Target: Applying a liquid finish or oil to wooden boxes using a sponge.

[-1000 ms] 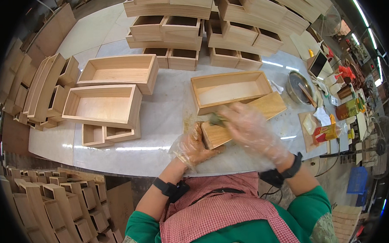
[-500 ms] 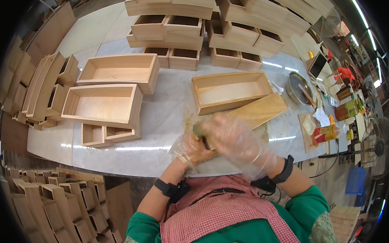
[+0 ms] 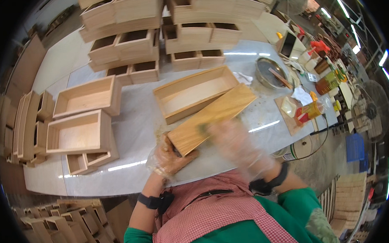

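A long wooden piece [image 3: 216, 116] with a yellowish, shiny flat face slants across the table in front of me. My left hand [image 3: 170, 159], in a clear plastic glove, is closed around its near left end, where a dark gap shows beneath the face. My right hand [image 3: 232, 139], also gloved and smeared by motion, presses a small green pad [image 3: 203, 129] against that face. Just beyond lies an open, empty wooden box [image 3: 165, 96] with darker yellowish walls. The underside of the long piece is hidden.
Pale open boxes [image 3: 83, 100] are stacked at left; taller stacks of boxes [image 3: 139, 48] stand at the back. On the right are a metal bowl [image 3: 262, 75] with a brush-like stick, a white cloth [image 3: 302, 96], a red-and-yellow container [image 3: 309, 112] and a fan [image 3: 370, 109].
My view has shifted, so the table's things appear lower and further left. My right hand has moved away from my left, along the wooden piece, with the green pad.
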`<action>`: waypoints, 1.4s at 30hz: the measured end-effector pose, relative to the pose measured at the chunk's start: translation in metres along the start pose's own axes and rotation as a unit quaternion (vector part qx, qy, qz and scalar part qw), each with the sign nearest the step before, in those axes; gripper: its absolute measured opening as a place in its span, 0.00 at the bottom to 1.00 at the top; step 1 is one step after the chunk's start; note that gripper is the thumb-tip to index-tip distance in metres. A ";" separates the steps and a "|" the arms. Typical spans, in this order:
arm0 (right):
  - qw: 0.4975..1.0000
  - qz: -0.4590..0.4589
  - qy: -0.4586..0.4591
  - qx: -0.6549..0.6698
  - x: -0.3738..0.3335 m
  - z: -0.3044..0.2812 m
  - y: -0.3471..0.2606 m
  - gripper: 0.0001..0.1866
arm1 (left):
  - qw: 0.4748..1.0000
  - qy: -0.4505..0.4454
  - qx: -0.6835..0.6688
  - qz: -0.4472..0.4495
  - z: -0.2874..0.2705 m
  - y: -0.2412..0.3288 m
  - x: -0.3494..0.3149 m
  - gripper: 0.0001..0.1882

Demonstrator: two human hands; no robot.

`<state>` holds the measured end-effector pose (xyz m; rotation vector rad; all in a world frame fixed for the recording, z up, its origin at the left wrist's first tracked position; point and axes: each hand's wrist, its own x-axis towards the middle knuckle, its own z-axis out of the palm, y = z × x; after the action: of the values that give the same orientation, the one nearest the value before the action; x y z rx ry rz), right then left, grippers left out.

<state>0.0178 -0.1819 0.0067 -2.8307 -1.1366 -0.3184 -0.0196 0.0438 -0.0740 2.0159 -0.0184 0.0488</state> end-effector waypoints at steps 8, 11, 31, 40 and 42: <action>0.972 0.109 0.165 -0.130 -0.015 0.002 0.094 0.15 | 0.992 -0.045 -0.096 -0.073 -0.003 0.001 -0.007 0.45; 0.961 0.223 0.138 0.089 -0.017 -0.011 0.120 0.16 | 0.991 -0.026 -0.114 -0.065 -0.002 0.012 -0.005 0.45; 0.884 0.059 0.205 0.416 0.018 -0.166 0.045 0.15 | 0.981 -0.032 0.032 0.187 -0.082 0.198 0.031 0.46; 0.968 0.001 0.171 0.183 0.043 -0.170 0.051 0.15 | 0.986 -0.020 -0.157 0.054 0.003 0.124 0.059 0.50; 0.974 -0.015 0.143 0.177 0.050 -0.171 0.040 0.15 | 0.978 -0.001 -0.175 0.109 0.004 0.125 0.056 0.47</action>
<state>0.0523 -0.2023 0.1846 -2.3705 -1.0540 -0.4572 0.0317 -0.0133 0.0398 1.6537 -0.2342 0.1704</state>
